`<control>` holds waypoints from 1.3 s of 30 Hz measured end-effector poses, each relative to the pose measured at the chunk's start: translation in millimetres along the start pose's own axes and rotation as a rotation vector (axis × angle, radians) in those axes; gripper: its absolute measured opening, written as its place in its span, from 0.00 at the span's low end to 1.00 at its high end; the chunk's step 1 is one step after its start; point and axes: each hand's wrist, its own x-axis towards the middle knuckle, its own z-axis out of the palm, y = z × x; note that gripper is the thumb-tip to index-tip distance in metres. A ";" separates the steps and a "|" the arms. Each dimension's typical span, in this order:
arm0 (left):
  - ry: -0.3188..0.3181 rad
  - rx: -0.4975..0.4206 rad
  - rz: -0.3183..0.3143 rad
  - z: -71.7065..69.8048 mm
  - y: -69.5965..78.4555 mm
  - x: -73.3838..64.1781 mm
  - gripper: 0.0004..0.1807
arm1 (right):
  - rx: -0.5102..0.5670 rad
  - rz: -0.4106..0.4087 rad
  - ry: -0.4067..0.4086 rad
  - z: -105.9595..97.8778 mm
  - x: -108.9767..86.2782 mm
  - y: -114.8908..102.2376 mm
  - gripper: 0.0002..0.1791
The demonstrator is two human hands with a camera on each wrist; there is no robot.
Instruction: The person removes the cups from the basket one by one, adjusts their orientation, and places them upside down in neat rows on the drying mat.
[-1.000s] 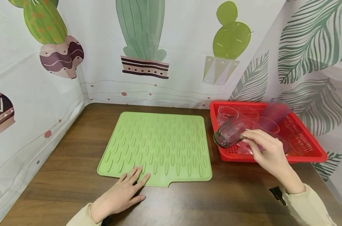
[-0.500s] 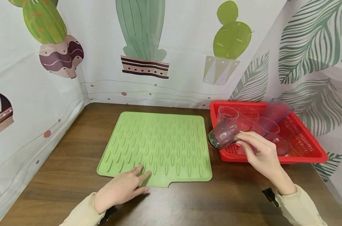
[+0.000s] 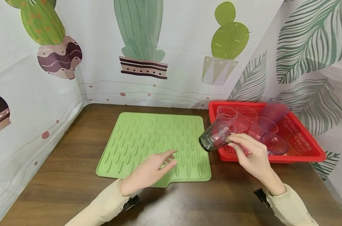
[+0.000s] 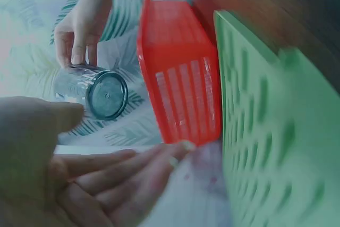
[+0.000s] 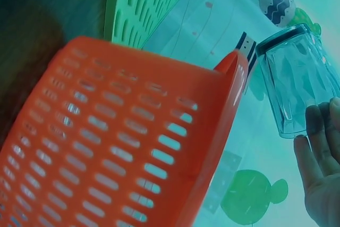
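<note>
A grey-tinted glass (image 3: 213,137) hangs aloft on its side, base pointing left, between the right edge of a green ribbed mat (image 3: 154,130) and the left end of a red basket (image 3: 295,159). The grip of the right hand (image 3: 251,153) pinches it by the rim, thumb opposite the fingers. A second ago this glass was over the basket's front left corner; now it has shifted left, so that its base overlaps the mat's right edge in the head view. The left hand (image 3: 148,171), whose fingers earlier lay spread on the front left part of the mat, has risen and moved right; it hovers over the mat's front edge, fingers extended and relaxed, its grip holding nothing. The mat lies in the middle of the wooden tabletop (image 3: 60,150), towards the back edge, and neither it nor the basket has visibly moved. The basket sits by the tabletop's back right corner, with clear glasses (image 3: 227,112) at its left, a purple-tinted glass (image 3: 274,144) near its front, and a purple tumbler (image 3: 275,110) leaning at the back.
</note>
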 end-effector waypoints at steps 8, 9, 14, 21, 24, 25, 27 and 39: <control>-0.043 -0.413 -0.053 15.2 7.2 32.9 0.33 | 0.037 -0.052 0.038 11.0 -1.9 -2.2 0.22; -0.045 -0.473 -0.058 17.2 7.9 35.9 0.34 | 0.043 -0.055 0.042 12.4 -2.2 -2.4 0.22; -0.058 -0.800 -0.095 25.8 12.3 46.8 0.43 | 0.076 -0.066 0.046 18.5 -3.7 -4.4 0.21; -0.044 -1.070 -0.139 32.1 13.9 49.8 0.49 | 0.110 -0.063 0.038 23.1 -6.8 -7.9 0.21; -0.027 -1.194 -0.180 32.0 12.8 49.7 0.50 | 0.124 -0.070 0.034 25.7 -7.6 -9.2 0.20; -0.018 -1.226 -0.191 31.5 12.3 49.5 0.49 | 0.130 -0.077 0.035 26.8 -7.6 -9.6 0.20; 0.001 -1.276 -0.207 30.4 11.2 48.8 0.47 | 0.141 -0.091 0.040 29.3 -7.5 -10.6 0.19; 0.172 -1.354 -0.180 19.7 3.3 42.9 0.33 | 0.168 -0.158 -0.046 40.1 -9.3 -12.0 0.15</control>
